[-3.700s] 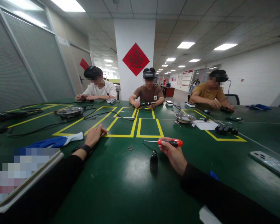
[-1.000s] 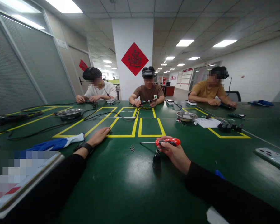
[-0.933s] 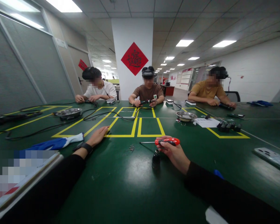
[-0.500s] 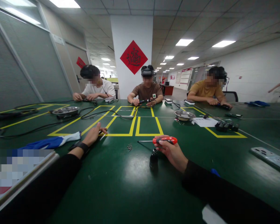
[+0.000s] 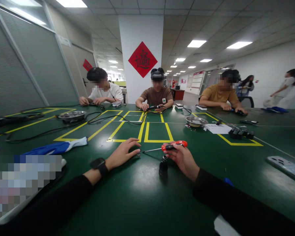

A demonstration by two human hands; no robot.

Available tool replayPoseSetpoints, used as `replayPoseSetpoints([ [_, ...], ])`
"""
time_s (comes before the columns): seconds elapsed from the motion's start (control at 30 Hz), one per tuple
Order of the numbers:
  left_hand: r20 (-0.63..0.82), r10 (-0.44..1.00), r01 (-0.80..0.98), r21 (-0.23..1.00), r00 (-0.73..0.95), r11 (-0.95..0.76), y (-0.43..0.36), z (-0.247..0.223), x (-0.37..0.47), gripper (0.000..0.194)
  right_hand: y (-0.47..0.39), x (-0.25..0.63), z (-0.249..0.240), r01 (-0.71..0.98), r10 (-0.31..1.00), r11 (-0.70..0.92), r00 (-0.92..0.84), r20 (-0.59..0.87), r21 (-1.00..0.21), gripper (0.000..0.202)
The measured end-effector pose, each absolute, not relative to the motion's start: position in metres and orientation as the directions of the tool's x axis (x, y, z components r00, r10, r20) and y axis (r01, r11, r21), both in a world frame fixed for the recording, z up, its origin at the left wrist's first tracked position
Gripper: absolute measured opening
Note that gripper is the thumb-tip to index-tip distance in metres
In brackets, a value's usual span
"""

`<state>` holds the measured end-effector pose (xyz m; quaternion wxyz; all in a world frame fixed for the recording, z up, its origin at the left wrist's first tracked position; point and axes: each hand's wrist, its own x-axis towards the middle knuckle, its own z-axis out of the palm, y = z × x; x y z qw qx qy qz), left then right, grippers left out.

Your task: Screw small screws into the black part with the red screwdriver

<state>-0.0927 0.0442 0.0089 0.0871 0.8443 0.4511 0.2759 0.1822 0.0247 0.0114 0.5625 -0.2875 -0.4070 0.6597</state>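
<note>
My right hand (image 5: 184, 160) is closed around the red and black handle of a screwdriver (image 5: 175, 145). Its shaft points left, the tip just above the table beside a small pile of screws (image 5: 138, 154). Over that pile reaches my left hand (image 5: 123, 153), fingers stretched and thumb apart, with the thumb at the screws. Part of the pile is hidden behind the thumb. Below the screwdriver, a black cylindrical part (image 5: 163, 167) with a narrower metal-rimmed top stands upright on the green table (image 5: 127, 200), close to my right fingers.
A blue and white glove (image 5: 56, 148) lies at left, behind a blurred-out item. Steel bowls (image 5: 196, 121) (image 5: 72, 115), cables, white paper (image 5: 217, 128) and black parts (image 5: 241, 133) lie farther back. A phone (image 5: 285, 168) rests at right. Three people work across the table.
My left hand has moved right and nearer, from the yellow tape to the screws, and its fingers have spread. My right hand keeps the screwdriver almost still. Two people have come into view at far right.
</note>
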Motion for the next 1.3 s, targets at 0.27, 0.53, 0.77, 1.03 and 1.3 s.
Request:
replayPoseSetpoints([
  [0.27, 0.374, 0.879, 0.75, 0.478, 0.296, -0.456, 0.053, -0.008, -0.089, 0.031, 0.021, 0.182, 0.015, -0.49, 0.964, -0.045, -0.251, 0.091, -0.871, 0.018],
  [0.53, 0.37, 0.878, 0.753, 0.47, 0.304, -0.46, 0.053, -0.011, -0.09, 0.03, 0.023, 0.183, 0.014, -0.512, 0.972, -0.068, -0.226, 0.058, -0.856, 0.018],
  [0.77, 0.455, 0.827, 0.676, 0.497, 0.331, -0.544, 0.041, 0.006, -0.08, 0.026, 0.024, 0.185, 0.014, -0.563, 0.98, -0.076, -0.193, 0.042, -0.823, 0.016],
  [1.03, 0.496, 0.81, 0.734, 0.415, 0.312, -0.537, 0.046, 0.01, -0.078, 0.023, 0.022, 0.186, 0.014, -0.597, 0.979, -0.033, -0.18, 0.093, -0.802, 0.022],
  [1.3, 0.662, 0.737, 0.776, 0.393, 0.134, -0.494, 0.038, 0.012, -0.073, 0.028, 0.02, 0.178, 0.01, -0.25, 0.943, 0.263, -0.139, 0.303, -0.932, 0.03],
])
